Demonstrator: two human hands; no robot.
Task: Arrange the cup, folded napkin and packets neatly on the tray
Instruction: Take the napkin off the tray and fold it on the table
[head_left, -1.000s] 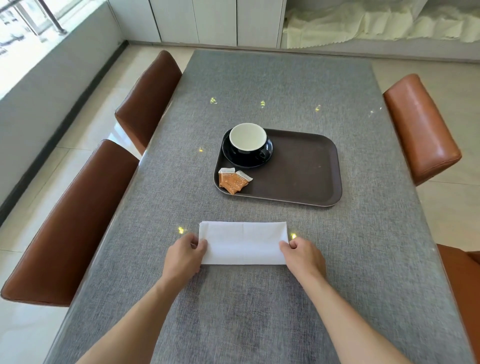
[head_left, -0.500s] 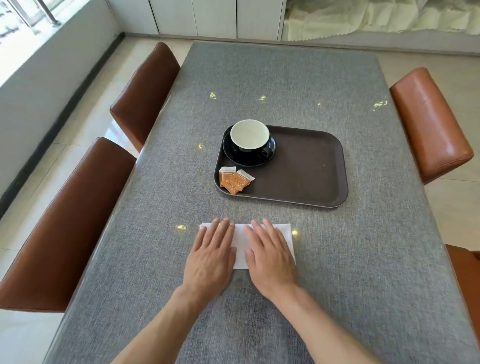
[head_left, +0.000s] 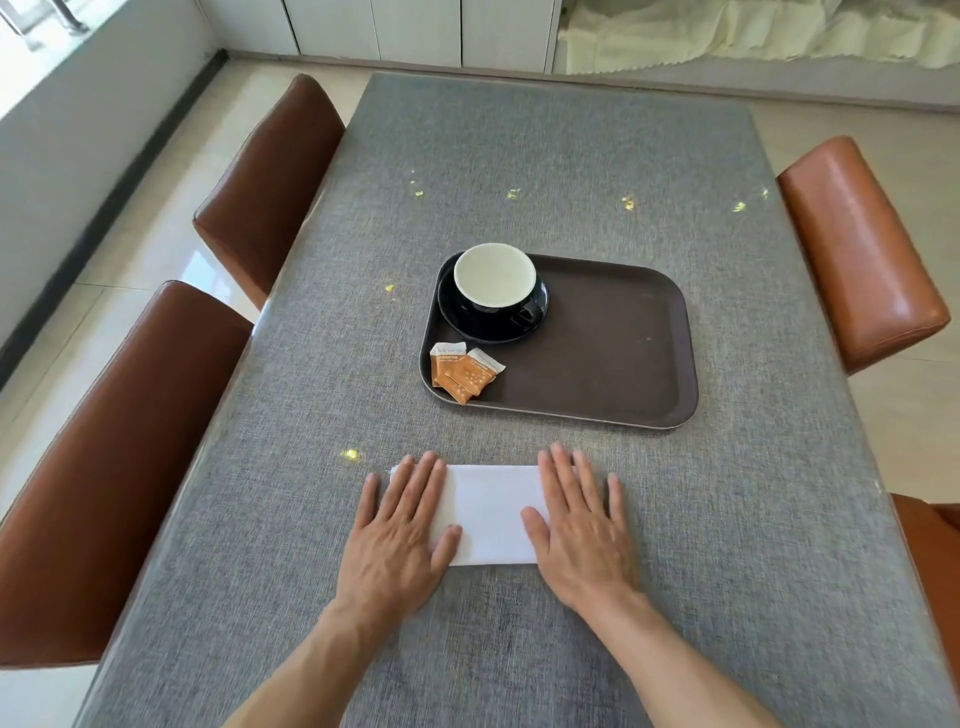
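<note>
White folded napkin (head_left: 491, 512) lies flat on the grey table (head_left: 545, 156), pressed at each end by a palm-down hand with fingers extended. Left hand (head_left: 397, 540) covers its left end; right hand (head_left: 584, 530) covers its right end. Beyond, apart from the napkin, the brown tray (head_left: 613, 343) holds a black cup (head_left: 494, 283) on its saucer (head_left: 452, 322) and two orange packets (head_left: 460, 371) at its near-left corner.

White napkin (head_left: 491, 512), blk cup (head_left: 496, 291) w/ white inside, orange packets (head_left: 462, 371), brown tray (head_left: 613, 353)
</note>
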